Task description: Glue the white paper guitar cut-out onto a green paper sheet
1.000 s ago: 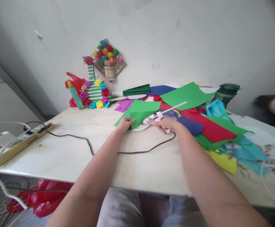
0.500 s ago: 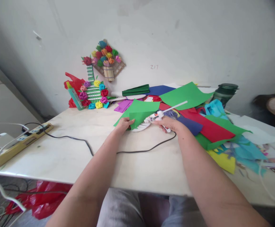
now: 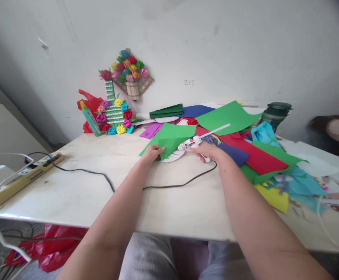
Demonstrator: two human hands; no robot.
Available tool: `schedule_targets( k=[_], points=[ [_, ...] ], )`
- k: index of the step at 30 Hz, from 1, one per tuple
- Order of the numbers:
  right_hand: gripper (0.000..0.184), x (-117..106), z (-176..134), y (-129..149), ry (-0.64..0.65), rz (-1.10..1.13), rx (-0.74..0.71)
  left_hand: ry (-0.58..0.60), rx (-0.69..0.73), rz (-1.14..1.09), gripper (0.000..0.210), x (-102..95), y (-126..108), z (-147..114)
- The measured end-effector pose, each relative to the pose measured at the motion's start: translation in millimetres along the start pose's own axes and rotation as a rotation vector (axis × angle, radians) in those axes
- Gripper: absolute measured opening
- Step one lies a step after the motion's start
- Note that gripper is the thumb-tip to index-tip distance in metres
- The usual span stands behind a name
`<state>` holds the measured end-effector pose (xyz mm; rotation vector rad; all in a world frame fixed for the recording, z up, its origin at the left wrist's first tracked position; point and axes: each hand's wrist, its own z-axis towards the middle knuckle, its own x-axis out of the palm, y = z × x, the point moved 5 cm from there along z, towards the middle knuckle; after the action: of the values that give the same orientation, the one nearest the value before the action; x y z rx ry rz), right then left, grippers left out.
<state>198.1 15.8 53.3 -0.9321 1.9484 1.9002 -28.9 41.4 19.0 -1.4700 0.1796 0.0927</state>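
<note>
Pinched between the thumb and fingers of my left hand (image 3: pixel 154 153) is the edge of a green paper sheet (image 3: pixel 169 146), folded up over a white oval piece (image 3: pixel 177 155) with dark lines on it. My right hand (image 3: pixel 206 149) is wrapped round a white hot glue gun (image 3: pixel 193 142). The gun's nozzle points left, close to the folded edge of the green paper; I cannot tell whether it touches. A long glue stick (image 3: pixel 216 130) juts from the gun's back end. The black cord (image 3: pixel 181 186) runs from its handle across the table.
Coloured paper sheets (image 3: pixel 230 116) and scraps pile up at right, by a dark green bottle (image 3: pixel 276 114). A paper-flower guitar (image 3: pixel 115 111) and a glue bottle (image 3: pixel 91 120) stand at back left. A yellow power strip (image 3: pixel 26 177) lies at the left edge.
The whole view has shifted very slightly. Both hands, the green paper and the glue gun keep almost the same places.
</note>
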Motion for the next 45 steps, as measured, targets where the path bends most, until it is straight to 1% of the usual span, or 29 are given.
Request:
schedule_targets(
  k=[5,8,11,16,18,20,22,24,25,26,27,29,31,32,35,38,41,45],
  points=[
    [0.044,-1,1,1,-0.011,-0.011,-0.021,0.02,-0.019,0.011,0.04,0.4,1,1],
    [0.044,-1,3,0,-0.006,-0.019,-0.019,0.002,-0.015,0.019,0.042,-0.6,1,0],
    [0.043,-1,3,-2,0.006,0.017,-0.019,0.013,-0.021,0.009,0.041,0.4,0,0],
    [0.043,0,1,-10,0.126,0.192,-0.048,0.016,-0.004,0.017,0.044,0.3,0,0],
    [0.042,-3,1,-12,0.15,0.276,-0.079,0.029,0.024,0.031,0.046,0.1,-2,-2],
    [0.041,-6,2,-13,0.135,0.381,-0.115,0.072,0.073,0.052,0.044,1.4,-8,-6],
    [0.039,-8,4,-11,0.108,0.499,-0.15,0.136,0.091,0.063,0.043,4.0,-14,-11],
    [0.037,-9,5,-8,0.089,0.608,-0.19,0.179,0.073,0.063,0.049,6.1,-19,-13],
    [0.036,-10,5,-5,0.082,0.65,-0.209,0.171,0.084,0.089,0.053,6.0,-21,-13],
    [0.035,-10,6,-4,0.074,0.682,-0.224,0.146,0.127,0.148,0.054,5.3,-23,-13],
    [0.034,-10,7,-2,0.066,0.707,-0.234,0.114,0.204,0.24,0.051,4.8,-26,-12],
    [0.032,-10,8,0,0.054,0.749,-0.246,0.069,0.403,0.483,0.04,6.9,-31,-11],
    [0.031,-9,8,2,0.054,0.787,-0.257,0.084,0.548,0.712,0.032,13.2,-30,-11],
    [0.03,-8,9,2,0.062,0.801,-0.261,0.094,0.576,0.806,0.032,16.0,-27,-10],
    [0.029,-4,9,5,0.091,0.827,-0.265,0.111,0.558,1.024,0.035,21.3,-17,-10],
    [0.027,0,9,6,0.107,0.841,-0.257,0.117,0.505,1.158,0.04,23.5,-13,-10],
    [0.027,3,10,7,0.105,0.841,-0.255,0.103,0.451,1.226,0.048,23.0,-12,-11],
    [0.026,7,12,8,0.105,0.834,-0.267,0.083,0.409,1.259,0.061,22.4,-14,-12]
  ],
)
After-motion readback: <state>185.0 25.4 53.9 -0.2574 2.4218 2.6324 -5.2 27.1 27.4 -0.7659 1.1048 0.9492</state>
